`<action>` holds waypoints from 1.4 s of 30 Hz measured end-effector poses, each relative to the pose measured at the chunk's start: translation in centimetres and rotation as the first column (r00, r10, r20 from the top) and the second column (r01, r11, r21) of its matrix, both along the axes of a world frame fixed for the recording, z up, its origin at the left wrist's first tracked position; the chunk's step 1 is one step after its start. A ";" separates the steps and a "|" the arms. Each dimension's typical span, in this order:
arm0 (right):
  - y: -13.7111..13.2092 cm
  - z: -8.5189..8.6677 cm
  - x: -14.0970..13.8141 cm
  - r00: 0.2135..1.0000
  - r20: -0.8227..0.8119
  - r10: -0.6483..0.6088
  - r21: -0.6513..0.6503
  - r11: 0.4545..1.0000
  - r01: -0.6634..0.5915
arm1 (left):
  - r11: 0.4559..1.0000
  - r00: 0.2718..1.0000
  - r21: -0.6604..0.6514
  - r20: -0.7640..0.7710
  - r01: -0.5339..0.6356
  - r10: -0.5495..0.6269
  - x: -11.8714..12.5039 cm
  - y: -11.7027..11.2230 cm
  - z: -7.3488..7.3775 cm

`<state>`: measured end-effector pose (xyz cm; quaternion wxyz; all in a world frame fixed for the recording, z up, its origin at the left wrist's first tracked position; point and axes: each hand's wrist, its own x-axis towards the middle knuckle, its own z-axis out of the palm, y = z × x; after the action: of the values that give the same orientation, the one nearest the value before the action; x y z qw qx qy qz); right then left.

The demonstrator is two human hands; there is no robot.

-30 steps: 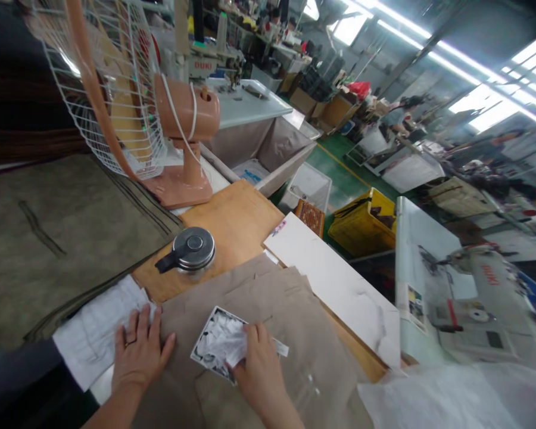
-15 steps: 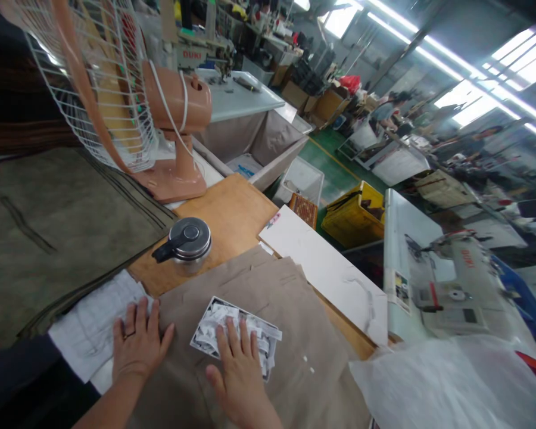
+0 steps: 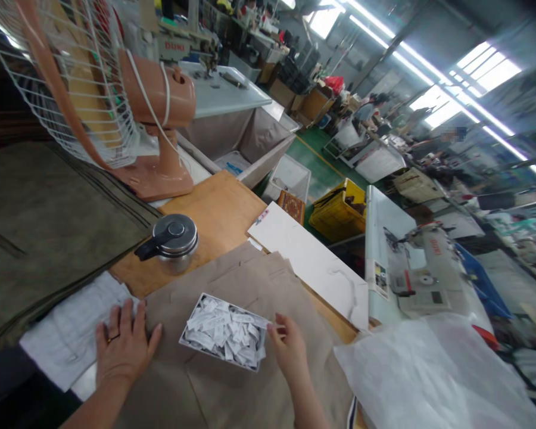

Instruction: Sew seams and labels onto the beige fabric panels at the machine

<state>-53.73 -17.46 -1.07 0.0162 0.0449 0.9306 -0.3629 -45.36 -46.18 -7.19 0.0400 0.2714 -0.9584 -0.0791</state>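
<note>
A small shallow tray (image 3: pixel 184 341) full of several white paper labels (image 3: pixel 226 330) rests on tan fabric pieces (image 3: pixel 250 280) in front of me. My left hand (image 3: pixel 122 345) lies flat and open on the fabric's left edge, fingers spread, a ring on one finger. My right hand (image 3: pixel 288 348) is at the tray's right side, fingertips pinched together at its rim; whether a label is between them I cannot make out.
A steel lidded pot (image 3: pixel 172 238) stands on the wooden board (image 3: pixel 218 208). A pink fan (image 3: pixel 129 113) is at the back left, a white board (image 3: pixel 312 268) to the right, clear plastic (image 3: pixel 411 375) at lower right. Sewing machines and yellow crates lie beyond.
My right hand lifted off the labels and moved to the tray's right edge. The labels now lie loose in the tray. My left hand stayed flat.
</note>
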 end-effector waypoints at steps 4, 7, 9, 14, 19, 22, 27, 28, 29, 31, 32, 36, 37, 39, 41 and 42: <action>0.6 -0.6 -0.7 0.994 0.109 0.006 -0.087 0.996 0.003 | 1.000 1.000 -0.008 0.002 0.014 -0.014 0.1 -0.1 -0.4; 0.5 1.2 0.0 0.995 0.095 -0.013 -0.107 0.994 0.023 | 1.000 1.000 -0.014 0.018 0.019 -0.019 0.1 -0.1 -0.6; 0.2 2.8 0.6 0.997 0.067 -0.022 -0.138 0.990 0.031 | 0.999 1.000 -0.027 0.005 0.030 -0.030 0.1 -0.1 -0.5; -2.0 3.7 0.9 0.995 0.079 0.061 -0.239 0.970 -0.041 | 0.999 0.999 -0.040 -0.023 0.038 -0.039 0.0 0.2 -0.2; -2.9 1.1 -0.3 0.991 0.105 0.079 -0.125 0.990 -0.066 | 0.999 0.999 -0.034 -0.007 0.033 -0.033 0.0 0.3 -0.2; -1.9 1.0 -0.7 0.995 -0.054 0.078 0.008 0.997 -0.078 | 1.000 1.000 -0.010 -0.006 0.019 -0.019 0.0 0.4 -0.1; -2.7 1.7 0.6 0.848 -0.164 0.504 0.296 0.845 -0.445 | 0.999 0.998 -0.003 -0.045 0.032 -0.032 0.0 0.5 0.3; -3.3 1.5 1.1 0.817 -0.112 0.565 0.327 0.797 -0.507 | 0.999 0.998 -0.008 -0.052 0.039 -0.040 0.0 0.5 0.3; -3.8 1.3 1.7 0.800 -0.068 0.596 0.344 0.767 -0.542 | 0.999 0.998 -0.013 -0.053 0.044 -0.045 0.0 0.5 0.3; -4.5 0.9 2.7 0.806 -0.036 0.591 0.355 0.761 -0.543 | 0.999 0.998 -0.016 -0.042 0.042 -0.042 0.0 0.4 0.2; -4.6 0.8 2.9 0.810 -0.046 0.585 0.355 0.767 -0.534 | 0.999 0.999 -0.010 -0.032 0.034 -0.034 -0.1 0.4 0.1; -2.5 1.2 2.0 0.850 -0.190 0.491 0.286 0.856 -0.431 | 0.999 1.000 0.023 0.003 0.022 -0.022 -0.1 0.3 0.0; -1.7 1.4 1.7 0.886 -0.207 0.414 0.250 0.898 -0.361 | 0.999 0.999 0.023 0.010 0.030 -0.031 -0.2 0.3 0.1; -0.1 1.7 1.4 0.963 -0.139 0.232 0.178 0.962 -0.206 | 0.999 0.999 0.014 0.005 0.042 -0.042 -0.2 0.5 0.3; 0.8 1.5 1.8 0.992 0.037 0.119 0.122 0.985 -0.123 | 0.999 0.998 0.004 -0.027 0.048 -0.048 -0.2 0.6 0.5; 1.0 1.3 2.1 0.988 0.122 0.099 0.100 0.989 -0.112 | 0.999 0.998 0.002 -0.048 0.048 -0.047 -0.2 0.7 0.5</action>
<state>-51.61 -16.49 0.19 0.0875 0.0175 0.9472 -0.3081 -45.52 -45.52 -6.70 0.0607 0.2466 -0.9632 -0.0879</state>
